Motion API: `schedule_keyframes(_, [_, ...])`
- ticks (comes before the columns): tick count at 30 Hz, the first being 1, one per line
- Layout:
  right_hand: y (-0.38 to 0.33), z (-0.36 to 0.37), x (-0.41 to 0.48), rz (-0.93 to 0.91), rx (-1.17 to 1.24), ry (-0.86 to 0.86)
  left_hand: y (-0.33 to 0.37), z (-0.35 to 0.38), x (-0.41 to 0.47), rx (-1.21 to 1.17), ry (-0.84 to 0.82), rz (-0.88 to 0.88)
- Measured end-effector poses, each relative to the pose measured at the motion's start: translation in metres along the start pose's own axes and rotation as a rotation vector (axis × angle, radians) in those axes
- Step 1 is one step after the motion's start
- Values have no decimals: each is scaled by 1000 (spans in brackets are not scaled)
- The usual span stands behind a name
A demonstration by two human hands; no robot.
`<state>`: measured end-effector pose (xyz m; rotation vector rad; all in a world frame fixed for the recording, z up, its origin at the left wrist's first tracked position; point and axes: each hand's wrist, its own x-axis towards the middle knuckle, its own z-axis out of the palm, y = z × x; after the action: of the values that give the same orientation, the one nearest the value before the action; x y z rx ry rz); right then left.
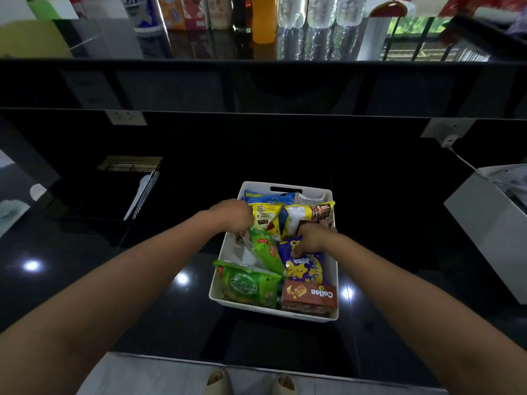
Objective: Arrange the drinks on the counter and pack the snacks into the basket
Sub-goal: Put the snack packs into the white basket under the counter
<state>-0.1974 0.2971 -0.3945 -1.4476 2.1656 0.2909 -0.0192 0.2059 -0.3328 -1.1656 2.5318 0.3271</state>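
A white plastic basket (286,186) stands on the black counter, filled with several snack packs. My left hand (232,215) reaches over the basket's left wall and grips the top of a tilted green snack pack (263,250). My right hand (312,238) presses on a purple snack pack (306,270) with yellow stars, fingers curled at its top edge. A larger green pack (248,285) and a brown Collon box (310,299) lie at the near end. Yellow and blue packs (266,216) sit at the far end. Drinks (263,18) stand in a row on the raised shelf behind.
The row on the shelf includes clear water bottles (320,10), an orange bottle and juice cartons (182,11). A black wire basket (142,192) sits left of the white basket. A white box (490,220) with a cable stands at the right. Wall sockets (127,117) are behind.
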Motion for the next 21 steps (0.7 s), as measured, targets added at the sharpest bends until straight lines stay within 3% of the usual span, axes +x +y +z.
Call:
schedule_keyframes(3, [1,-14,-10,69,-32,152,-4,-5,1,57,-40,32])
schedule_keyframes(8, [-3,-26,-26,207,-340,323,-2,6,2,117,107,61])
schedule_keyframes(11, [-1,-26,-30,230,-262,370,2,10,0,157,130,108])
schedule_keyframes(16, [5,-29,-35,185,-109,421,8,-1,-8,195,-8,150])
schedule_keyframes(21, [-6,-19,-36,134,-145,480,12,-2,-8,189,-30,149])
